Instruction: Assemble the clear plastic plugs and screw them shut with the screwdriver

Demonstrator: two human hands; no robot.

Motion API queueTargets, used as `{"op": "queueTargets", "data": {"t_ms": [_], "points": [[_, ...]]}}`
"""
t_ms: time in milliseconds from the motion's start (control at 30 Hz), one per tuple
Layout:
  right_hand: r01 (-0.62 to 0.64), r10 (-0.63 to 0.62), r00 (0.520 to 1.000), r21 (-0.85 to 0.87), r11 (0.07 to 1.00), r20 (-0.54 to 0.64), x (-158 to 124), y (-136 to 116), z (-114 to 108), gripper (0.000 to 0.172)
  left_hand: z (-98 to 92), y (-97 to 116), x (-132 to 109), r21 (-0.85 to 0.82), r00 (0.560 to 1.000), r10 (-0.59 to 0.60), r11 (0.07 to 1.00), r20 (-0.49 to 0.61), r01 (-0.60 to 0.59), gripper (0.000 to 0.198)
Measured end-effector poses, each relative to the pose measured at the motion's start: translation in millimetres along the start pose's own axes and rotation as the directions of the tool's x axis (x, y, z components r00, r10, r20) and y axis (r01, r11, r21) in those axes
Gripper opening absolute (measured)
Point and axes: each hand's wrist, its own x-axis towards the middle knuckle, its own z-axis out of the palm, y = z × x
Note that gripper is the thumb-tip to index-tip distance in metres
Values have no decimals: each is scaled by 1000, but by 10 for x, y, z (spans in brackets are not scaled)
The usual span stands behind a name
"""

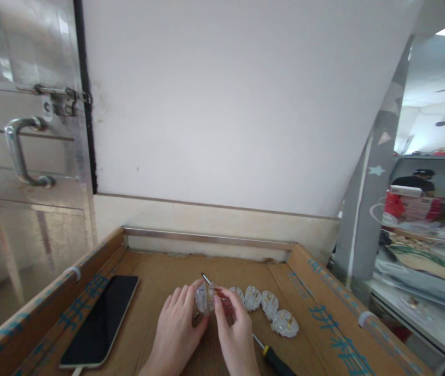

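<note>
Both hands meet low in the middle of the head view, above a cardboard-lined surface. My left hand [179,324] is closed on one side of a clear plastic part [202,298]. Against its other side, my right hand [235,326] pinches the clear piece with brass-coloured bits showing. A thin metal rod [206,278] sticks up just behind the part. Right of my right hand lie several clear round pieces [270,303] with brass pins. A screwdriver [275,361] with a black and yellow handle lies beside my right wrist.
A black phone [101,319] with a white cable lies at the left. Raised cardboard-covered edges [324,292] border the surface. Behind are a white wall and a metal door [30,156]. At the far right a person in a dark cap is near cluttered shelves.
</note>
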Motion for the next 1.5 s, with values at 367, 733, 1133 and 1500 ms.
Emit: {"op": "queueTargets", "data": {"t_ms": [367,733,1133,1500], "points": [[130,-131,991,-149,980,3,-32,15,-4,30,-3,5,3,76,999,15,997,41,-18,46],[366,-366,929,-248,897,47,-24,2,-3,17,81,-45,-11,-81,996,86,993,12,-85,50],[437,-440,896,-315,842,68,-41,-10,-2,23,47,-31,-3,-434,1000,28,900,14,-19,47],[422,-427,903,-311,851,58,-19,10,-12,18,-3,24,-20,-719,990,-19,685,140,114,51]]}}
